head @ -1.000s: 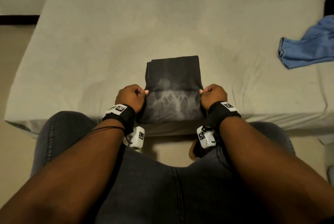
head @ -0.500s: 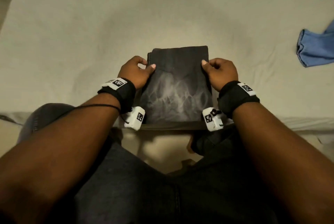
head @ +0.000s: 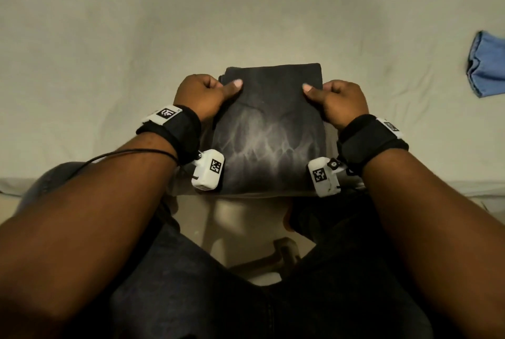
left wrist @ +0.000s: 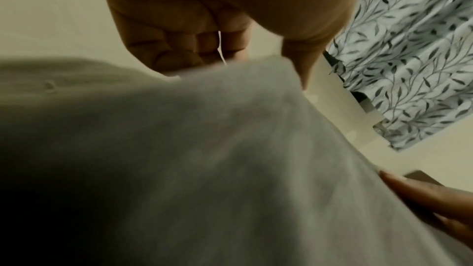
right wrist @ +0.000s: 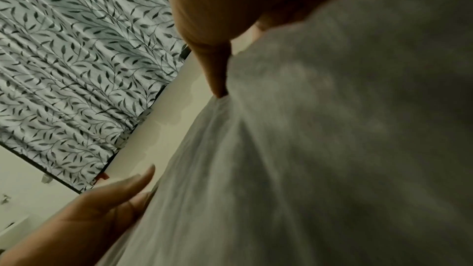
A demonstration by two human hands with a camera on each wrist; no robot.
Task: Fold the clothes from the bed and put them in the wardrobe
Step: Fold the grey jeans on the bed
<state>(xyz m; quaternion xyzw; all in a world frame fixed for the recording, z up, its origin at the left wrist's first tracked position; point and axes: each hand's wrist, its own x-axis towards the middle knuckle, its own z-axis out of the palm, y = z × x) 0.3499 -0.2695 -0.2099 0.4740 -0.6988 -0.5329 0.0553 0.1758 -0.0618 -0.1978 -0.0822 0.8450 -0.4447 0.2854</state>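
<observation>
A folded dark grey garment (head: 269, 130) with a pale smoky print lies at the near edge of the bed (head: 109, 51). My left hand (head: 203, 94) grips its left side, thumb on top and fingers curled beneath. My right hand (head: 334, 99) grips the right side the same way. In the left wrist view the grey garment (left wrist: 204, 159) fills the frame under my curled fingers (left wrist: 184, 33). The right wrist view shows the garment (right wrist: 332, 149) pinched under my thumb (right wrist: 215, 64).
A crumpled blue garment (head: 489, 65) lies at the bed's right edge. My knees in dark jeans (head: 218, 297) are against the bed front. A leaf-patterned curtain (right wrist: 76, 58) hangs beyond the bed.
Both hands have slid forward along the garment's sides to its far half and keep their grip. The head view has tipped down and closer.
</observation>
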